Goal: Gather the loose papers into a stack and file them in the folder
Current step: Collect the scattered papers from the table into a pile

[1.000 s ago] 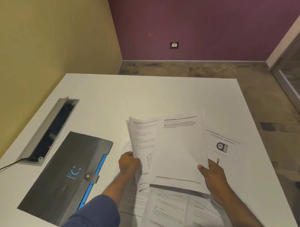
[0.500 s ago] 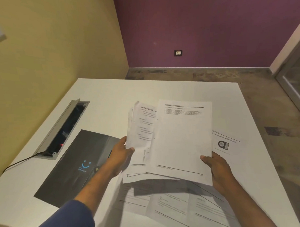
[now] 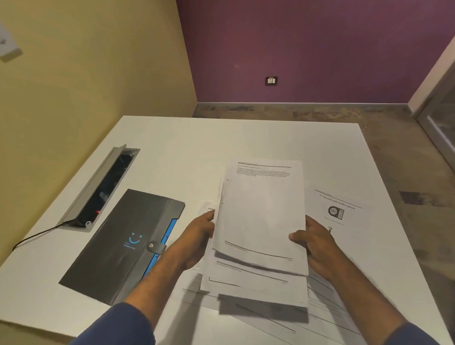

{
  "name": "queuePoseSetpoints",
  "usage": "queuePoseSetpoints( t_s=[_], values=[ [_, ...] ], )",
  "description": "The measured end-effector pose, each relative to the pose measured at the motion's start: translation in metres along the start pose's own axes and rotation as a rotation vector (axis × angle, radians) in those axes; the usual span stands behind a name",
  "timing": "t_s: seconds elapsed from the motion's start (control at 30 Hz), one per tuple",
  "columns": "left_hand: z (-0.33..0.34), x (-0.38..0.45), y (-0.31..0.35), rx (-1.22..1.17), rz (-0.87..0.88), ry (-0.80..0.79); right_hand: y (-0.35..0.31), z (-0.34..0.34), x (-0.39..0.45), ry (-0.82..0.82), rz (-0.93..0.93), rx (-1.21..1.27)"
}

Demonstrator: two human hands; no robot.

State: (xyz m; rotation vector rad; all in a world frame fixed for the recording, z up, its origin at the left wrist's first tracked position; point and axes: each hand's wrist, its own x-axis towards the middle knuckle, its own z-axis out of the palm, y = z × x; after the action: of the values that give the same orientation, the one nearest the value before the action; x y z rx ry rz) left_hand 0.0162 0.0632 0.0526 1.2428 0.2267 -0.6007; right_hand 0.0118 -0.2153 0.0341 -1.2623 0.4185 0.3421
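Observation:
I hold a bunch of printed white papers (image 3: 261, 212) above the white table (image 3: 181, 148). My left hand (image 3: 198, 240) grips its left edge and my right hand (image 3: 314, 244) grips its right edge. The sheets overlap unevenly, the lower ones sticking out at the bottom. More loose papers (image 3: 327, 321) lie flat on the table under the bunch. A single sheet with a round logo (image 3: 338, 215) lies to the right. The dark grey folder (image 3: 120, 245), closed with a snap tab and showing a blue edge, lies on the table left of my left forearm.
An open cable box (image 3: 100, 187) with a black cord is sunk into the table's left side. A yellow wall stands on the left and a purple wall at the back. A glass door frame (image 3: 441, 128) is at the right.
My hands have brought the two fanned groups of sheets together into one bunch. The view has shifted slightly.

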Motion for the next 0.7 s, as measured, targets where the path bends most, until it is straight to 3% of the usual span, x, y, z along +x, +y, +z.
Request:
queuePoseSetpoints(
  t_s=[0.07,0.13,0.27,0.33,0.53,0.7],
  values=[
    [0.0,-0.002,0.004,-0.172,-0.004,0.014,-0.001,-0.003,-0.004,-0.018,-0.015,-0.04],
    [0.005,-0.001,0.007,-0.196,-0.019,0.098,-0.003,-0.003,-0.009,-0.033,-0.032,-0.085],
    [0.028,0.005,0.006,0.252,0.111,0.338,-0.006,0.004,-0.017,-0.076,-0.08,-0.126],
    [0.041,0.004,0.006,0.303,0.23,0.418,-0.01,0.008,-0.021,-0.038,-0.134,-0.146],
    [0.06,-0.011,0.012,0.195,0.484,0.392,-0.019,0.012,-0.033,0.149,-0.344,-0.209],
    [0.055,-0.023,0.011,0.244,0.523,0.278,-0.015,0.006,-0.045,0.16,-0.388,-0.152]
  ],
)
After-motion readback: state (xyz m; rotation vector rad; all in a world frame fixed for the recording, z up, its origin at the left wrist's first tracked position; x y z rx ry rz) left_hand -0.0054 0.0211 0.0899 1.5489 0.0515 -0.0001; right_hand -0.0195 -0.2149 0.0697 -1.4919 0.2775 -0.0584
